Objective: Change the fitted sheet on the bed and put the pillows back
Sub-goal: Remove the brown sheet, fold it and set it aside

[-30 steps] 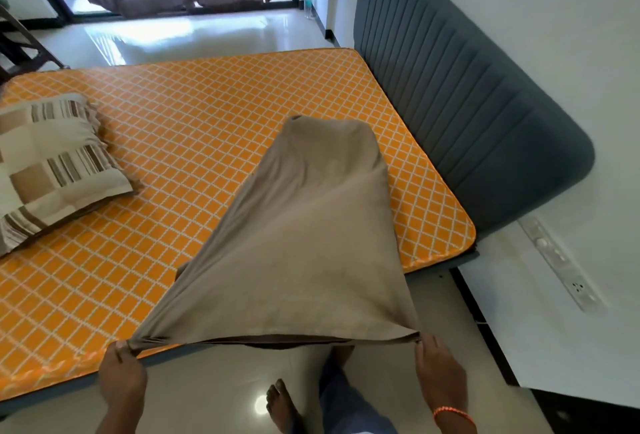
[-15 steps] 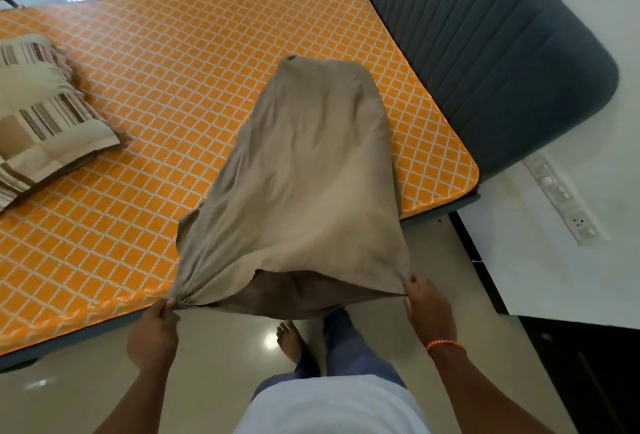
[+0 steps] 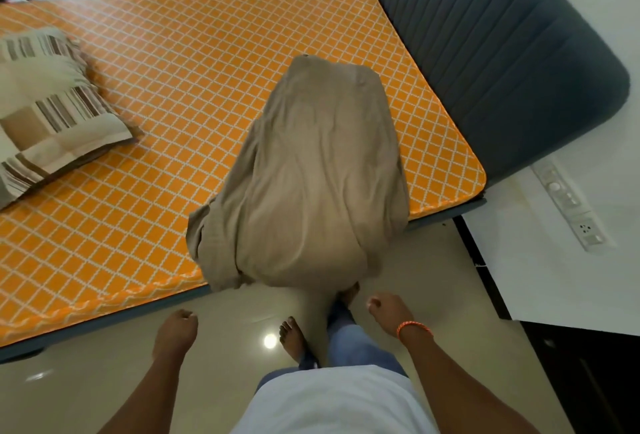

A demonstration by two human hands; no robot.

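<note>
Orange lattice-patterned mattress [image 3: 166,143], beige sheet [image 3: 311,191] draped over its near edge, striped pillow [image 3: 48,111] at left

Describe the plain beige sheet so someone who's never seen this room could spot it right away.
Find the orange diamond-patterned mattress set against the grey padded headboard. On the mattress corner nearest the person lies the beige sheet, bunched in a long heap, its lower end spilling over the edge toward the floor. Unlike the striped pillow at the left, it is plain and limp.
</note>
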